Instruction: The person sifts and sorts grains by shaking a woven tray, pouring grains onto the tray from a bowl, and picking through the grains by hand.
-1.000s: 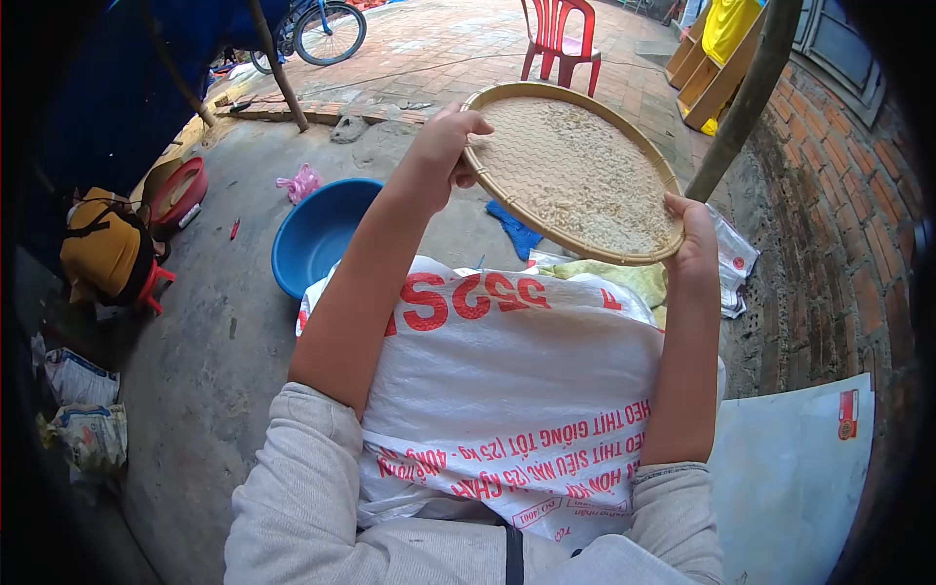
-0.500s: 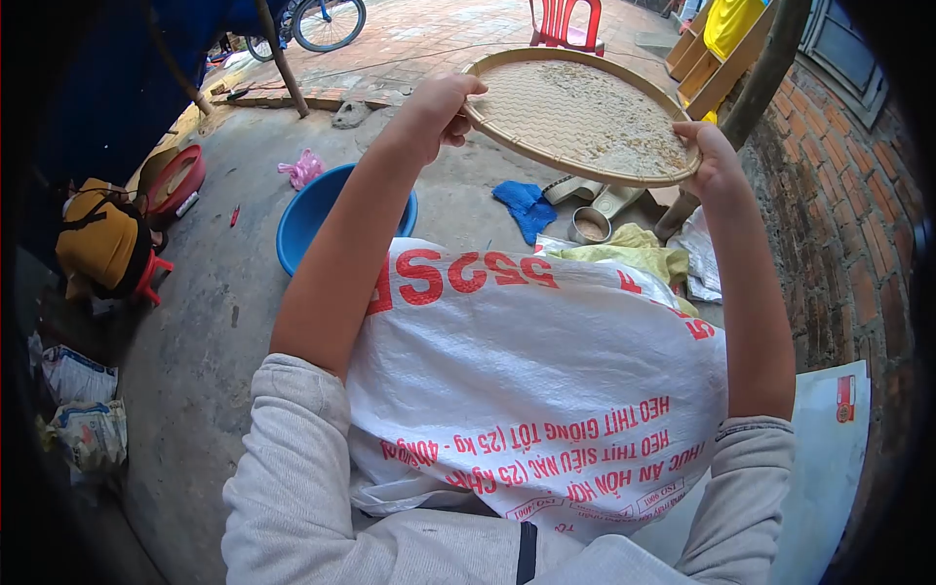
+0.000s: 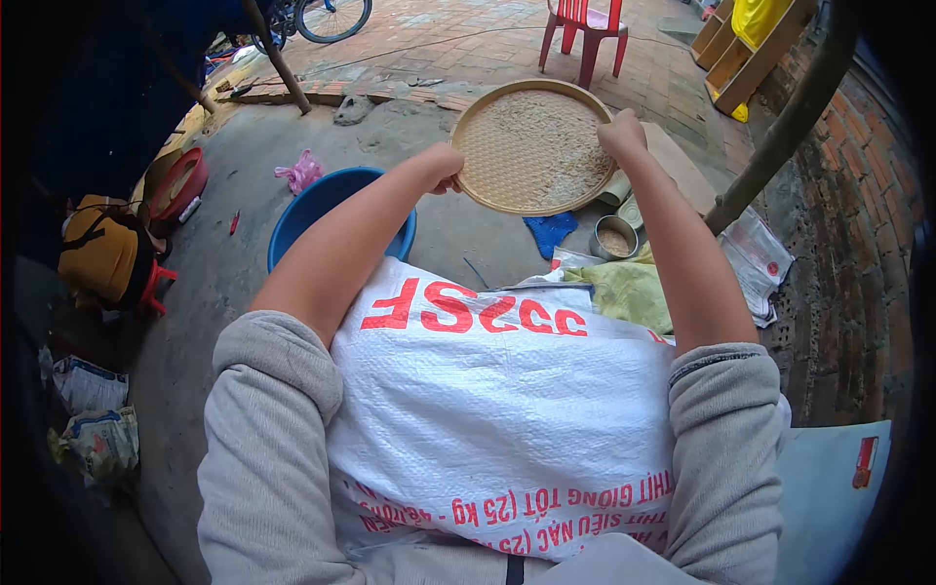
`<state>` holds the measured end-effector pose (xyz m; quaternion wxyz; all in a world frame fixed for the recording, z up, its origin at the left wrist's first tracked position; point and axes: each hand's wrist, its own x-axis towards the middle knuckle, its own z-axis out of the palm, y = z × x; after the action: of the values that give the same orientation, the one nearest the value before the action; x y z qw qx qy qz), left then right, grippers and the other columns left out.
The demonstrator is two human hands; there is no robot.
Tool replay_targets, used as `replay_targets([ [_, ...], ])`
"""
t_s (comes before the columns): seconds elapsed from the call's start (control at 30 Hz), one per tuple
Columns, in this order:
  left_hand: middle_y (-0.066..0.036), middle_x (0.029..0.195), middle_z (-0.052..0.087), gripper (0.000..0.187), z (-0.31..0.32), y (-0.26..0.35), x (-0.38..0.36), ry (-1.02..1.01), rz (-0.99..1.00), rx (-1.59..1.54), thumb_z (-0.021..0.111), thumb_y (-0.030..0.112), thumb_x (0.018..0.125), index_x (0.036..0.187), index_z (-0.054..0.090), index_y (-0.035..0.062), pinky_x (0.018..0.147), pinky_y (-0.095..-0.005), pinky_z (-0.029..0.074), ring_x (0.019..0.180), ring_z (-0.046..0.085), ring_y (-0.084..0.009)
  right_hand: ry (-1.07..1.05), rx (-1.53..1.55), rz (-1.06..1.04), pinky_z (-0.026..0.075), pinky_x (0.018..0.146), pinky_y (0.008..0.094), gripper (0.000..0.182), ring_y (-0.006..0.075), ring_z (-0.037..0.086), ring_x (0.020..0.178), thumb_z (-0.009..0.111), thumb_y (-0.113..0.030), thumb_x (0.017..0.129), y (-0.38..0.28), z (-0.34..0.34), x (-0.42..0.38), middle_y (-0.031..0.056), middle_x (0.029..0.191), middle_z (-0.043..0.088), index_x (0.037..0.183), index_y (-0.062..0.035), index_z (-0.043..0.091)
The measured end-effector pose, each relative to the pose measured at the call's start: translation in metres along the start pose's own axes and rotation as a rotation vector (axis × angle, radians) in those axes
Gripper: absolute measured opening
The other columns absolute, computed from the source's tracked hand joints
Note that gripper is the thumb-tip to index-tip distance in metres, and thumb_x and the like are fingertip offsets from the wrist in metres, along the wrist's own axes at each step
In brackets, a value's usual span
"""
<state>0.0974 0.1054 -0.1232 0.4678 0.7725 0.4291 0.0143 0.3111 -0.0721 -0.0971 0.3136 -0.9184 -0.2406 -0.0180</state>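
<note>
A round woven winnowing tray (image 3: 492, 161) is held out in front of me, its far side a little raised. Pale grain (image 3: 546, 127) lies scattered over its far and right part, while the weave shows bare at the left. My left hand (image 3: 445, 166) grips the left rim, fingers curled under it. On the right rim, my right hand (image 3: 622, 135) is closed around the edge. Over my lap spreads a white woven sack (image 3: 507, 390) with red lettering. Below the tray's right side stands a metal bowl (image 3: 614, 237) with grain in it.
A blue basin (image 3: 292, 229) stands to the left, with a pink plastic bag (image 3: 300, 172) behind it. A blue cloth (image 3: 552, 234) and a yellow-green sack (image 3: 624, 292) lie ahead. A red chair (image 3: 585, 34), a wooden pole (image 3: 795, 122) and a seated person (image 3: 102, 253) are farther off.
The tray has moved left and nearer to me, and its surface now faces me more. The grain has shifted on it. Both hands keep their hold on the rim.
</note>
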Motion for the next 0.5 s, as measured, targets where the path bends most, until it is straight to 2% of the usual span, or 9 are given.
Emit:
replay_targets([
  [0.03,-0.009,0.064,0.062,0.015,0.006,-0.020,0.025,-0.025,-0.072,0.064,0.048,0.008,0.076,0.079,0.063,0.0031,0.044,-0.0303,0.043,0.045,0.048,-0.0126,-0.011,-0.008,-0.002,0.046,0.084,0.0400,0.042,0.0354,0.058,0.100,0.056,-0.014,0.075,0.017,0.031,0.003,0.0262,0.105,0.058,0.109,0.0096,0.049],
  [0.1,-0.009,0.064,0.063,0.019,0.023,-0.054,0.066,-0.073,-0.164,0.145,0.046,0.009,0.077,0.083,0.064,0.0048,0.044,-0.0315,0.045,0.044,0.049,-0.0122,-0.232,-0.037,0.008,0.047,0.083,0.0401,0.034,0.0353,0.059,0.098,0.056,-0.012,0.075,0.053,0.079,0.007,0.0257,0.103,0.059,0.103,0.0077,0.056],
  [0.13,-0.010,0.064,0.063,0.020,0.036,-0.071,0.081,-0.073,-0.198,0.142,0.046,0.009,0.078,0.083,0.064,0.0046,0.044,-0.0317,0.045,0.044,0.051,-0.0128,-0.260,-0.038,0.037,0.047,0.083,0.0401,0.034,0.0353,0.059,0.098,0.056,-0.012,0.075,0.068,0.096,0.006,0.0257,0.103,0.059,0.103,0.0077,0.056],
  [0.2,-0.011,0.066,0.063,0.021,0.059,-0.103,0.097,-0.080,-0.259,0.159,0.044,0.009,0.080,0.087,0.063,0.0025,0.044,-0.0325,0.046,0.047,0.055,-0.0152,-0.497,0.052,0.205,0.047,0.082,0.0403,0.028,0.0349,0.059,0.098,0.056,-0.009,0.075,0.091,0.128,-0.005,0.0254,0.102,0.060,0.098,0.0053,0.061],
  [0.27,-0.011,0.067,0.063,0.022,0.087,-0.128,0.099,-0.099,-0.293,0.106,0.044,0.009,0.081,0.089,0.062,0.0018,0.044,-0.0327,0.046,0.047,0.056,-0.0160,-0.451,-0.049,0.194,0.048,0.081,0.0409,0.030,0.0336,0.060,0.097,0.057,-0.009,0.075,0.119,0.170,-0.009,0.0243,0.103,0.060,0.102,0.0040,0.059],
  [0.4,-0.012,0.064,0.060,0.020,0.125,-0.200,0.111,-0.177,-0.382,0.007,0.044,0.005,0.080,0.091,0.060,-0.0007,0.041,-0.0338,0.045,0.047,0.056,-0.0189,-0.397,-0.154,0.213,0.048,0.081,0.0418,0.034,0.0346,0.060,0.096,0.058,-0.010,0.077,0.137,0.211,-0.048,0.0229,0.104,0.060,0.107,0.0035,0.052],
  [0.5,-0.013,0.063,0.058,0.019,0.139,-0.223,0.118,-0.184,-0.483,-0.025,0.045,0.003,0.080,0.090,0.059,-0.0017,0.039,-0.0346,0.044,0.047,0.056,-0.0195,-0.456,-0.185,0.183,0.048,0.080,0.0420,0.036,0.0355,0.059,0.096,0.058,-0.010,0.077,0.141,0.236,-0.056,0.0225,0.104,0.059,0.109,0.0037,0.048],
])
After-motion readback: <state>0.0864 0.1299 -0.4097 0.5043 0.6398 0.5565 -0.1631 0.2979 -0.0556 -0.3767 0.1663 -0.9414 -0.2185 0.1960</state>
